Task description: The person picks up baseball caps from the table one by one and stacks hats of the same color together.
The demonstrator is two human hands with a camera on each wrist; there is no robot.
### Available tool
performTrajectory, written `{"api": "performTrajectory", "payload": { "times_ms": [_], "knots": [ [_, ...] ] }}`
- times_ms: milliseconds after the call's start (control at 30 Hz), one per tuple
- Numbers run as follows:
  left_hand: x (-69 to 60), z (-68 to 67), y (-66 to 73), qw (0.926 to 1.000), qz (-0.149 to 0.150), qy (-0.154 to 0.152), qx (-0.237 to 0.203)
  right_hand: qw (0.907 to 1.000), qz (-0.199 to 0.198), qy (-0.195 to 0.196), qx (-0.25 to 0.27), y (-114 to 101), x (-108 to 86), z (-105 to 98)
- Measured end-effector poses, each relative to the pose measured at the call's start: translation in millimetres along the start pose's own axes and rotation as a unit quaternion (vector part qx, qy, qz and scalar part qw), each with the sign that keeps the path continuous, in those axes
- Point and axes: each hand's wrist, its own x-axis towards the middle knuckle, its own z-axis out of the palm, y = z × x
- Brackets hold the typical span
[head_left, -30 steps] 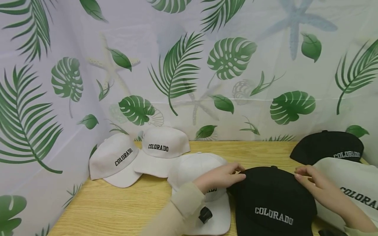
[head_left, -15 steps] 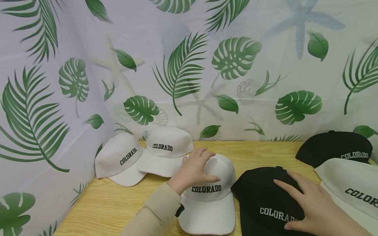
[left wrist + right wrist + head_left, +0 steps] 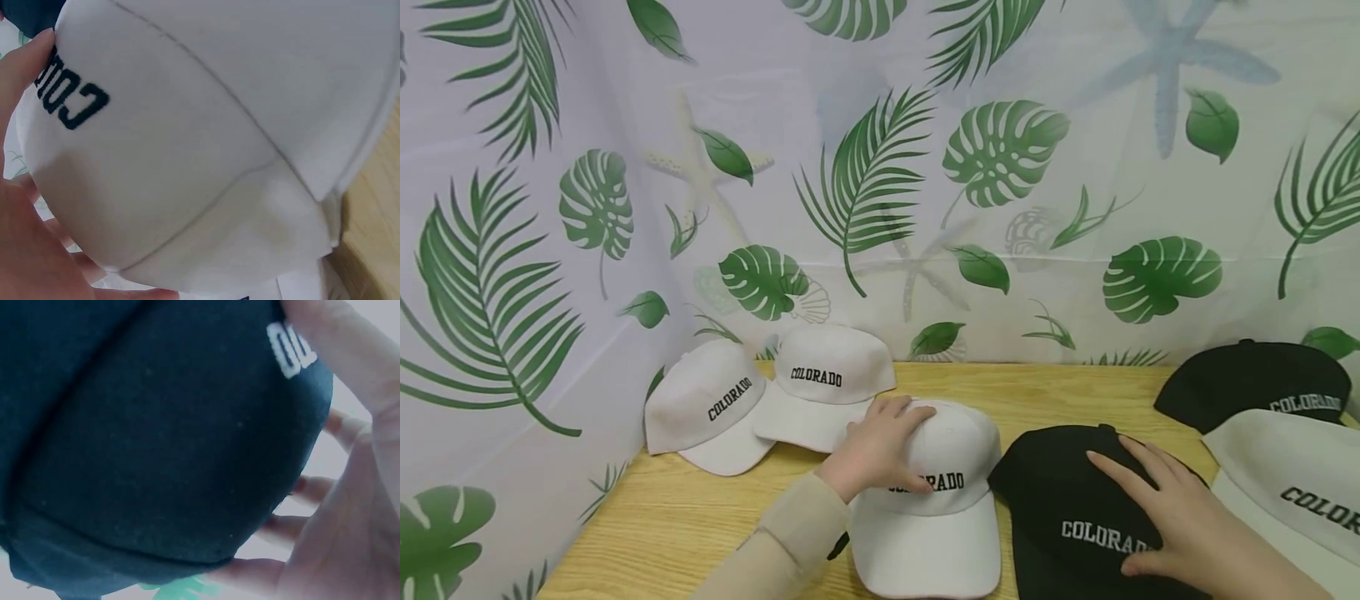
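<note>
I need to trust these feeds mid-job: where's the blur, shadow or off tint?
Head: soft light, mostly clear, no strong glare; left wrist: a shadow darkens the white cap beside the left hand; right wrist: softest, with a blue tint making the black cap look navy.

Worktop (image 3: 715, 508): smooth wood-grain surface, low sheen. White cap (image 3: 951, 521) and adjoining black cap (image 3: 1063, 496), both set in from the back edge: matt, seamed cloth, smooth-faced, with embroidered-looking lettering (image 3: 1097, 536). Backdrop (image 3: 880, 58) along the back and left edges: thin printed cloth, smooth, lightly creased; left sleeve (image 3: 782, 537): soft-looking cloth, matt.
</note>
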Motion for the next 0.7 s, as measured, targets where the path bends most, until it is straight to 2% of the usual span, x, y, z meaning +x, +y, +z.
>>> {"api": "performTrajectory", "payload": {
  "times_ms": [133, 367, 700],
  "knots": [
    [-5.1, 0.5, -5.3, 1.0000, -0.002, 0.001, -0.008, 0.9997, -0.021, 0.015, 0.002, 7, 7.6, 0],
    [-14.5, -0.5, -16.7, 0.9998, 0.000, 0.001, -0.019, 0.9997, -0.012, 0.018, 0.010, 15, 18.1, 1],
    [-27.0, -3.1, -24.3, 0.9996, 0.009, -0.002, -0.026, 0.9992, -0.022, 0.014, 0.031, 20, 30.9, 3]
  ]
}}
